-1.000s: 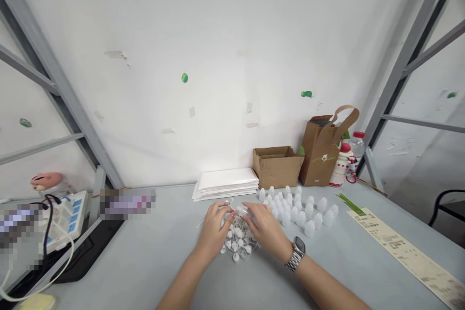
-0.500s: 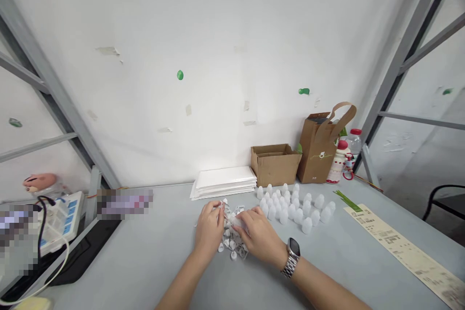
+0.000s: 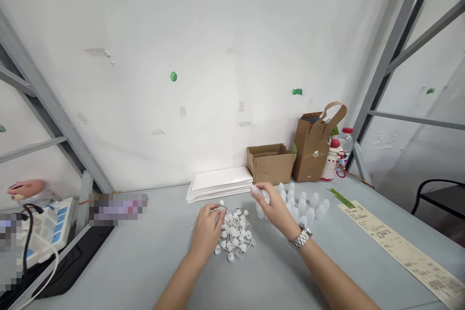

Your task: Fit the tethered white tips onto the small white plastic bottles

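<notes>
My left hand [image 3: 208, 227] is closed at the left edge of a pile of small white caps with thin loops [image 3: 238, 232]. Its fingertips pinch a small white cap [image 3: 221, 203]. Farther right, my right hand [image 3: 274, 207] wears a metal-band watch and is at the left side of a group of translucent white cup-like pieces [image 3: 302, 205]. Its thumb and fingers curl round one translucent piece [image 3: 266, 197], partly covered by the hand. The hand also hides some of the standing pieces behind it.
White flat sheets [image 3: 221, 181] are stacked by the wall. Beside them stand an open cardboard box [image 3: 272, 167], a brown paper bag [image 3: 308, 155] and bottles [image 3: 330, 160]. A long paper strip [image 3: 395, 242] lies right; a power strip [image 3: 60, 232] is left.
My right hand has moved from the cap pile, up and right, to the group of translucent pieces. The pile is more exposed. My left hand stays near it. The view has shifted slightly.
</notes>
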A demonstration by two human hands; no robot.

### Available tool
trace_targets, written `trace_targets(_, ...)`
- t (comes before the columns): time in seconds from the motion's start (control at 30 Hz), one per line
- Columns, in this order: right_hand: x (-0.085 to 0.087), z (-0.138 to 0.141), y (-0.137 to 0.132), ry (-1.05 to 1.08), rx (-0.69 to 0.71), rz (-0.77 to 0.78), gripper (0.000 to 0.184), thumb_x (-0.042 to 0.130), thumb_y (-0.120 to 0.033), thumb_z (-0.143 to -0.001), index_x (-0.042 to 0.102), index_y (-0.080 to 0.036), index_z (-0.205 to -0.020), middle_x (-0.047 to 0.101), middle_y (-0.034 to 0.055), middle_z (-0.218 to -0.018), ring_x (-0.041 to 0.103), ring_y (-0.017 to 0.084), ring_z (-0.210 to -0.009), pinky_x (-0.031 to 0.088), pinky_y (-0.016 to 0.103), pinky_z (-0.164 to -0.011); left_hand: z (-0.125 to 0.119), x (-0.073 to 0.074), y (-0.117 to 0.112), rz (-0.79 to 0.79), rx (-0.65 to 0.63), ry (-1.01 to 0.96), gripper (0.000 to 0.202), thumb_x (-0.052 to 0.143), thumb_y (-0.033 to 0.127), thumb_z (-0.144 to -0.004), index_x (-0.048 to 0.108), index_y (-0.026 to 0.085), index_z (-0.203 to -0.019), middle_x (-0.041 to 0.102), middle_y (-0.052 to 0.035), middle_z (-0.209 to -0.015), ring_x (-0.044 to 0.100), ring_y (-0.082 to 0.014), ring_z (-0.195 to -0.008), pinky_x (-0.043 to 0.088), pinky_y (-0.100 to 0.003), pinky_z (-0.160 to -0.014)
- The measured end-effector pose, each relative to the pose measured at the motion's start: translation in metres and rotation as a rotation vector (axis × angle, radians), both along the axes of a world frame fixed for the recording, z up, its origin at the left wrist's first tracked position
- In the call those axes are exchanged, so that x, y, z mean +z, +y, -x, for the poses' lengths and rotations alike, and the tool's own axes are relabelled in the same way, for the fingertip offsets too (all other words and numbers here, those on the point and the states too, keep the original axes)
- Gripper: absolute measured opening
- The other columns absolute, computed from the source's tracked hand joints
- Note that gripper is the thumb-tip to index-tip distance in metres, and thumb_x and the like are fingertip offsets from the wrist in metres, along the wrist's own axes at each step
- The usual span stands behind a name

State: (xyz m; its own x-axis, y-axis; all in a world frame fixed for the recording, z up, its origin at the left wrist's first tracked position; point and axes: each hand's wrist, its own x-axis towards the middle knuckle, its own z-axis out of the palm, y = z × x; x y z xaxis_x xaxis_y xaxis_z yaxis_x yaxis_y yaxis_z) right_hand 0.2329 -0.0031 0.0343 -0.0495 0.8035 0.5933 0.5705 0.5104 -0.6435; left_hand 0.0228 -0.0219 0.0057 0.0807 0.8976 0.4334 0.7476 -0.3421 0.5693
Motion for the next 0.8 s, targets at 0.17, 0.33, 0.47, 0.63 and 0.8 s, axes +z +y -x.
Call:
trace_targets(0.17,0.004,-0.021,0.013,0.079,-0.189,-0.037,0.032,0.045,-0.046,-0.082,0.058,-0.018,-0.088,0.052,0.0042,-0.078,0.049,0.018,-0.072,0.043,0.032,-0.067,0.002,0.000,-0.001,0.030,0.021,-0.011,0.034,0.036,0.039,-0.084,0.066,0.022,-0.082,0.058,-0.0070,-0.100,0.051,-0.0229,-0.099,0.041,-0.040,-0.087)
trace_targets(0.33,0.004,-0.027,0.017,0.073,-0.210,-0.031,0.034,0.040,-0.046,-0.085,0.058,-0.018,-0.089,0.060,0.0051,-0.084,0.052,0.015,-0.072,0.044,0.028,-0.066,0.002,0.001,-0.001,0.029,0.021,-0.001,0.033,0.036,0.037,-0.084,0.066,0.023,-0.083,0.058,-0.0061,-0.099,0.052,-0.0224,-0.098,0.042,-0.040,-0.086)
trace_targets(0.47,0.010,-0.044,0.020,0.022,-0.302,-0.023,0.036,0.043,-0.049,-0.082,0.060,-0.017,-0.079,0.062,0.0052,-0.075,0.053,0.015,-0.064,0.041,0.027,-0.061,0.000,0.001,-0.002,0.044,0.015,0.020,0.033,0.035,0.035,-0.084,0.065,0.023,-0.085,0.057,-0.0060,-0.100,0.051,-0.0218,-0.098,0.042,-0.040,-0.086)
trace_targets(0.63,0.018,-0.069,0.020,-0.098,-0.419,0.031,0.032,0.047,-0.044,-0.078,0.055,-0.019,-0.060,0.058,0.0006,-0.055,0.050,0.014,-0.051,0.036,0.026,-0.054,-0.001,0.001,-0.003,0.055,0.000,0.047,0.035,0.032,0.034,-0.086,0.064,0.022,-0.086,0.056,-0.0063,-0.101,0.051,-0.0212,-0.099,0.041,-0.039,-0.087)
trace_targets(0.8,0.021,-0.073,0.016,-0.247,-0.462,0.100,0.023,0.048,-0.034,-0.073,0.050,-0.020,-0.055,0.056,-0.0024,-0.050,0.049,0.013,-0.048,0.032,0.025,-0.055,-0.001,-0.001,-0.003,0.062,-0.002,0.067,0.036,0.031,0.034,-0.086,0.064,0.021,-0.087,0.056,-0.0068,-0.100,0.051,-0.0210,-0.098,0.042,-0.039,-0.087)
